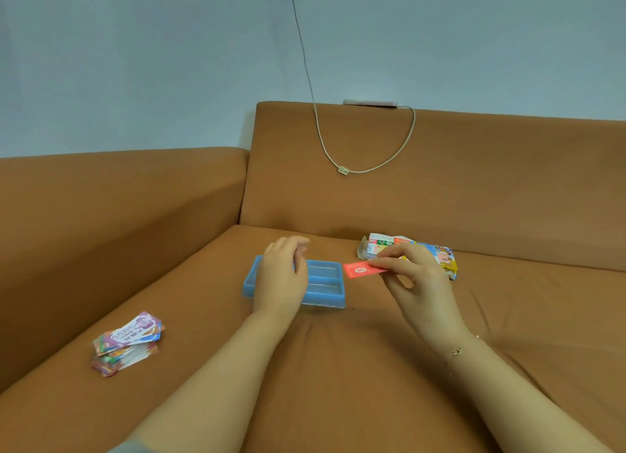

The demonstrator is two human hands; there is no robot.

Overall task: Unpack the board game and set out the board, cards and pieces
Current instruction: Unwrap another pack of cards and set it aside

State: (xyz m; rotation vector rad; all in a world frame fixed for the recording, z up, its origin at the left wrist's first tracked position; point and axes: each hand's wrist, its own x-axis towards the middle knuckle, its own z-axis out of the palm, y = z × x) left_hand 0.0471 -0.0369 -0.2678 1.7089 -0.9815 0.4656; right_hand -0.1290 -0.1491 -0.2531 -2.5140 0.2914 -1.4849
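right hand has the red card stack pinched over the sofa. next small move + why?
Probably set it down on bare sofa cushion beside the blue tray. The right hand pinches the red cards in the air, the left hand hovers over the tray holding nothing, and another card pile already lies apart at the left.

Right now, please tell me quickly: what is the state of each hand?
Left hand: open, fingers relaxed above the blue tray, holding nothing.
Right hand: pinches a red card.
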